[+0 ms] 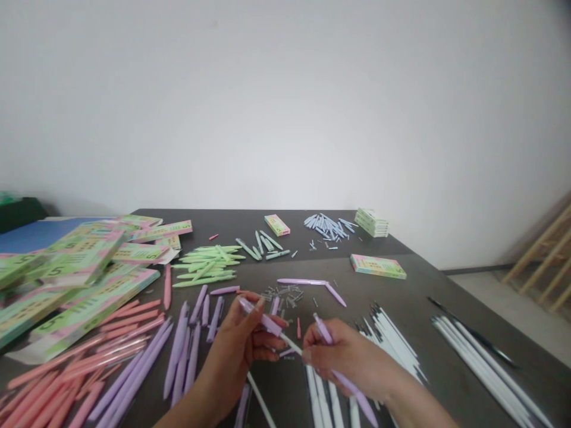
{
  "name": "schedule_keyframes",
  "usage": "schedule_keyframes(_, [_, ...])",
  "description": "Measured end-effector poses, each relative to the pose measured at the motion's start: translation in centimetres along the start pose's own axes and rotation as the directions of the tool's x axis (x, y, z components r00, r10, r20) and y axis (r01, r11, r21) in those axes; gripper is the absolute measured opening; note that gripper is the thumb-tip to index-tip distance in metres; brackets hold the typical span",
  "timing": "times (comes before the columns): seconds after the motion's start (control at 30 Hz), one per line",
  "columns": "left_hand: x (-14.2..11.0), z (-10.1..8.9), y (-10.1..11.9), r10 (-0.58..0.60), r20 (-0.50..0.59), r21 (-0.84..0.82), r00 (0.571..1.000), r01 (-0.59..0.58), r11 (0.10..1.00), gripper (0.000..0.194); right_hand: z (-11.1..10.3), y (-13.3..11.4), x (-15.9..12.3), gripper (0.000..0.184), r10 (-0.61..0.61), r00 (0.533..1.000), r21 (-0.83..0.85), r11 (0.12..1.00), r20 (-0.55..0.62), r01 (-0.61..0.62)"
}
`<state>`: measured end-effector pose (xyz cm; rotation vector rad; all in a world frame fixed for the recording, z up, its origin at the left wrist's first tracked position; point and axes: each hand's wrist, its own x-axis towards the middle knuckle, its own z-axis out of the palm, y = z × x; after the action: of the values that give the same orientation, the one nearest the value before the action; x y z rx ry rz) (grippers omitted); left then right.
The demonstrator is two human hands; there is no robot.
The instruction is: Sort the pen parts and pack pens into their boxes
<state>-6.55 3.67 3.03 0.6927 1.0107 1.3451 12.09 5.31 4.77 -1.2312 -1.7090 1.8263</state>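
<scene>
My left hand (234, 345) is closed in a pinch around a light purple pen barrel (269, 325). From the barrel's lower end a thin white refill (291, 343) sticks out towards my right hand (352, 353), whose thumb and fingertips meet its tip. Held across the palm of the same hand is a purple pen (359, 397), its lower part pointing down to the right. Small clear pieces and springs (289, 294) lie just beyond my hands. Below them are several white refills (322, 395), partly hidden by my right hand.
Purple barrels (181, 356) and coral barrels (44, 392) lie at the left, with printed boxes (98, 309) piled behind. Green barrels (207, 264) and blue parts (328, 226) sit farther back. White refills (395, 336) are at the right, near a longer bundle (482, 368).
</scene>
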Motion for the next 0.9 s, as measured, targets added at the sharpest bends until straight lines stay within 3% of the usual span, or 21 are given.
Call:
schedule_keyframes(0.17, [0.19,-0.14,-0.66,-0.078,-0.035,-0.031,0.996,0.077,0.997,0.019,0.5,0.1,0.39,0.017,-0.173,0.979,-0.155,0.976,-0.11,0.155])
schedule_keyframes(0.33, [0.61,-0.49,-0.81,-0.087,-0.092,-0.038,0.992,0.084,0.996,0.018,0.67,0.69,0.89,0.014,-0.284,0.908,-0.347,0.922,-0.31,0.17])
schedule_keyframes(0.47, [0.85,-0.79,-0.96,-0.1,-0.106,-0.065,0.989,0.093,0.994,0.015,0.46,0.96,0.75,0.015,-0.398,0.865,-0.514,0.834,-0.305,0.202])
schedule_keyframes(0.67, [0.78,-0.71,-0.93,-0.058,-0.117,-0.011,0.991,0.057,0.998,0.017,0.1,0.52,0.08,0.01,-0.312,0.924,-0.424,0.884,-0.223,0.197])
schedule_keyframes(0.9, [0.69,-0.6,-0.99,-0.011,-0.114,-0.05,0.993,0.006,0.999,0.019,0.44,0.58,0.57,0.011,-0.336,0.892,-0.432,0.883,-0.303,0.186])
